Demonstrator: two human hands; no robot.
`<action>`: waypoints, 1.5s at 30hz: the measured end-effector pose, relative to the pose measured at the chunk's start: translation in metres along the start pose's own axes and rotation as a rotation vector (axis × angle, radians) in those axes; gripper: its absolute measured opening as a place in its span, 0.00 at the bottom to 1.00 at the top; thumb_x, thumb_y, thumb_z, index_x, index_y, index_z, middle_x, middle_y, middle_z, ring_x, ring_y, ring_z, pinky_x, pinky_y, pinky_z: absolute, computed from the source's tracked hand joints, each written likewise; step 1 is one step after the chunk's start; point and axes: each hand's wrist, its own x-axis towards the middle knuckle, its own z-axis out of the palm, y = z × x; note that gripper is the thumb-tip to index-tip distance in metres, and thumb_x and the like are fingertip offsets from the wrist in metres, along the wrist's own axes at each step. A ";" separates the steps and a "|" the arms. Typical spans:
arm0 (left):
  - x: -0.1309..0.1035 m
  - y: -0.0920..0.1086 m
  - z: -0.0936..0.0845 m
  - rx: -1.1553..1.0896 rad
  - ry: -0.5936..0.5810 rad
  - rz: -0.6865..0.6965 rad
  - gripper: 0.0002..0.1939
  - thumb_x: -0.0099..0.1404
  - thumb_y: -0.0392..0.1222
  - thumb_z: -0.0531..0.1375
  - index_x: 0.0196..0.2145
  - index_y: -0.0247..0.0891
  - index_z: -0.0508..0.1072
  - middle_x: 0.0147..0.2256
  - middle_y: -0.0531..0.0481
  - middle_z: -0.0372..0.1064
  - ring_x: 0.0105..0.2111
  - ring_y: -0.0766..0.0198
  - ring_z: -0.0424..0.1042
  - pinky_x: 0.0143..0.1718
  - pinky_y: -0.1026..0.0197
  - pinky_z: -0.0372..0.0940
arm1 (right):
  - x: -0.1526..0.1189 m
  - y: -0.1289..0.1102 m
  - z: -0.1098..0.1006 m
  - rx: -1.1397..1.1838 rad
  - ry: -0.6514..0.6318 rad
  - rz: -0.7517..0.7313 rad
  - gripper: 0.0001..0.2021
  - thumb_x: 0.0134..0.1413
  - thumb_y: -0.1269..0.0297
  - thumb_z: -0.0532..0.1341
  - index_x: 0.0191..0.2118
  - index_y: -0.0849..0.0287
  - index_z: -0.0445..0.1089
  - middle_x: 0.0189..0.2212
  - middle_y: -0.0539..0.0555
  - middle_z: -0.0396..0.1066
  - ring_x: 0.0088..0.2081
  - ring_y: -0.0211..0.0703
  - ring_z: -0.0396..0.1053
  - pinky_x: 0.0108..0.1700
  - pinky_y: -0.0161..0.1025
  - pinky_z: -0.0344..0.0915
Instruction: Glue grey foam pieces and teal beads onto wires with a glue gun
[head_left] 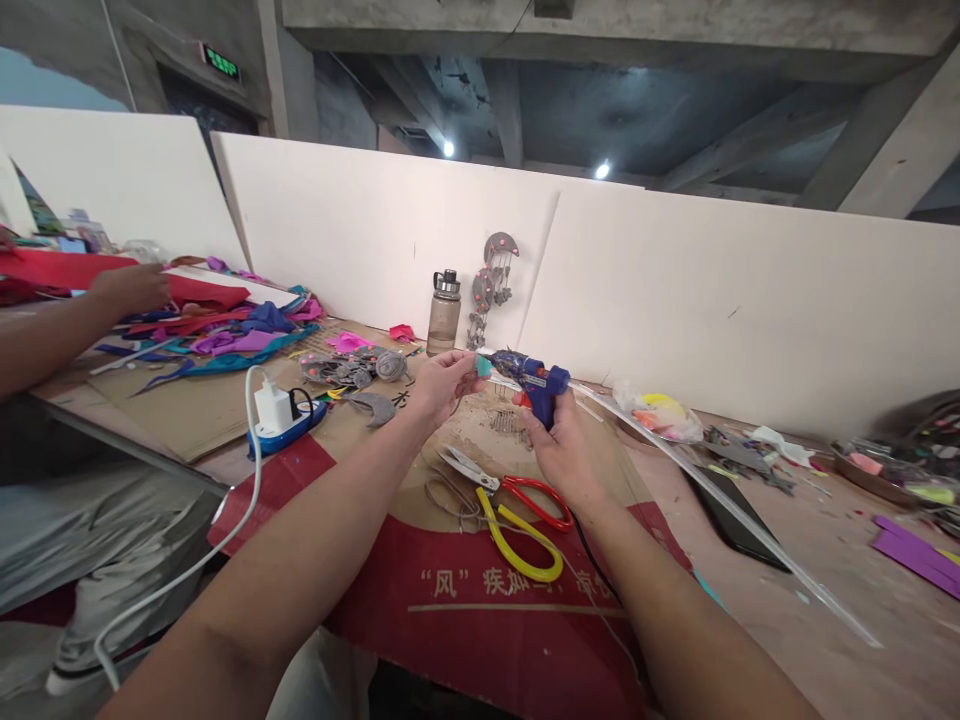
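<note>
My right hand [561, 445] is wrapped round the handle of a blue hot glue gun [534, 380]. A long clear glue stick [705, 475] trails from the back of the gun toward the lower right. Between the fingertips of my left hand [444, 385] is a small teal piece [483, 367], held at the gun's nozzle. Whether the nozzle touches the piece I cannot tell. Below both hands, scissors [517, 515] with one red and one yellow handle lie on the cardboard. A loop of thin cord [454, 500] lies beside their blades.
A water bottle [444, 315] and a hanging grey felt ornament [495, 270] stand by the white partition. Left are grey felt pieces [371, 407], a power strip [289, 430] with a white cable, and another person's hand [135, 288] over coloured fabric. A black phone [739, 520] lies right.
</note>
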 end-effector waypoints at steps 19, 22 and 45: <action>-0.003 0.002 0.006 -0.030 -0.001 0.018 0.12 0.49 0.37 0.71 0.26 0.30 0.71 0.27 0.50 0.72 0.28 0.69 0.74 0.42 0.59 0.71 | -0.001 0.003 0.002 -0.169 0.037 -0.078 0.19 0.59 0.58 0.53 0.54 0.57 0.58 0.48 0.61 0.71 0.49 0.52 0.70 0.51 0.49 0.66; -0.004 0.003 0.007 -0.025 0.011 0.013 0.13 0.48 0.37 0.71 0.26 0.30 0.71 0.27 0.51 0.72 0.27 0.69 0.73 0.41 0.60 0.71 | -0.001 0.004 0.003 -0.181 0.047 -0.097 0.17 0.60 0.58 0.53 0.53 0.56 0.59 0.47 0.61 0.72 0.49 0.52 0.70 0.50 0.49 0.67; -0.010 0.008 0.011 0.001 0.015 -0.003 0.11 0.48 0.35 0.70 0.25 0.30 0.71 0.26 0.51 0.72 0.26 0.69 0.74 0.38 0.62 0.71 | -0.004 -0.001 0.004 -0.168 0.000 -0.038 0.15 0.60 0.56 0.52 0.50 0.57 0.59 0.44 0.63 0.73 0.44 0.56 0.72 0.49 0.55 0.67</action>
